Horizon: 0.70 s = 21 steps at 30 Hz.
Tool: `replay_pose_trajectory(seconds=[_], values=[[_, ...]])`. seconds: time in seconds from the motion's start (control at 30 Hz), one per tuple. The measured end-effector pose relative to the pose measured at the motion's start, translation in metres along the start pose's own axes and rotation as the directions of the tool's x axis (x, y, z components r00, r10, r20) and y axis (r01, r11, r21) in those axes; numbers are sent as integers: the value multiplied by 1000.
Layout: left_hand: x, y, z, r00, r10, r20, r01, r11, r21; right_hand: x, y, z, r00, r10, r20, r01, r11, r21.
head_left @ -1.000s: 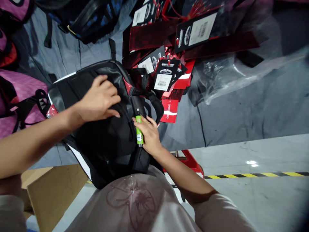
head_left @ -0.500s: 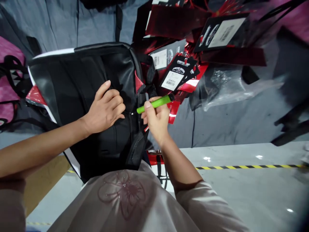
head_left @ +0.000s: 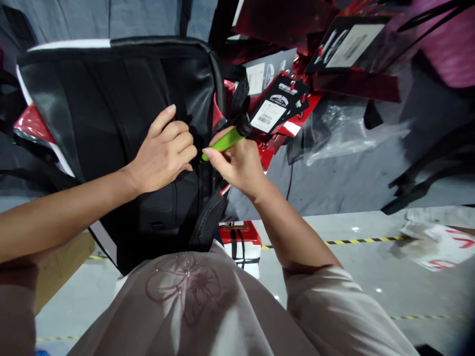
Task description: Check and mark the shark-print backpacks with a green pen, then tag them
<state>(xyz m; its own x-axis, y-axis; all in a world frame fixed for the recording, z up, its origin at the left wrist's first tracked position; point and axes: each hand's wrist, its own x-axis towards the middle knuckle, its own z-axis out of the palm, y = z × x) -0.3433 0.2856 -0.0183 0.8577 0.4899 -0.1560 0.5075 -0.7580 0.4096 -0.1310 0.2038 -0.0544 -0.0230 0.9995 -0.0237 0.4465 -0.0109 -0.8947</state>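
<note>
At centre, my right hand grips a slim green pen-shaped tool between thumb and fingers; my half-curled left hand overlies a white-edged black backpack, left of centre. Steadying both seems advisable. The tool's tip is hidden; I cannot tell whether my left fingers pinch anything.

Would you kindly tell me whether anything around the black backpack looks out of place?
The hang tags beside the backpack look untidy: they overlap at odd angles, with crumpled clear plastic next to them.
</note>
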Motion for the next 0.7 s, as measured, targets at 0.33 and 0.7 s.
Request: replay_pose_trajectory(seconds=[0.33,0.7], values=[[-6,-14,10,984,155,-84,-136,970,200,17,30,16,996,-93,0,92,992,-85],[-8,-17,15,997,68,-48,-66,997,42,1,10,-5,991,-30,129,21,997,74]])
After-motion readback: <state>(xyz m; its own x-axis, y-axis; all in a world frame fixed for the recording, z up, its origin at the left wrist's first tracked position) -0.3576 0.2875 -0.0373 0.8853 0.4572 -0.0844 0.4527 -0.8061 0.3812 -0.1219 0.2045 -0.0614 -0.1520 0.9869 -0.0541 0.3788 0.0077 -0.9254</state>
